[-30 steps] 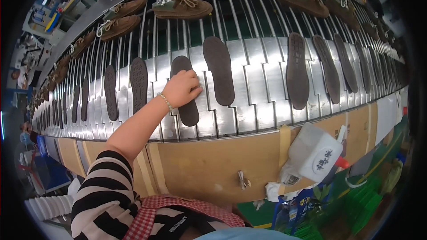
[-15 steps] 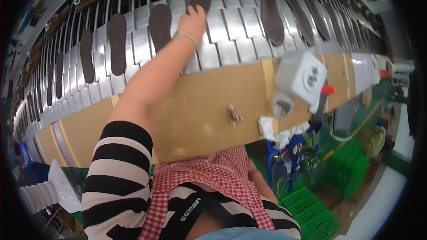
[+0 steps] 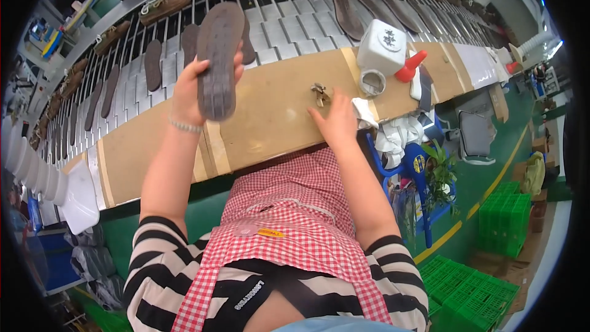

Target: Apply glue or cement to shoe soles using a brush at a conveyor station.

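Left hand: clamped on 1 sole | right hand: fingers apart | around: metal piece, bottle (white), jar

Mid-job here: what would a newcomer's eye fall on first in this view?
Probably the dark shoe sole, held up in the left hand in front of the slatted metal conveyor. Next, the red-checked apron fills the lower middle, and bright green crates stand at the lower right.
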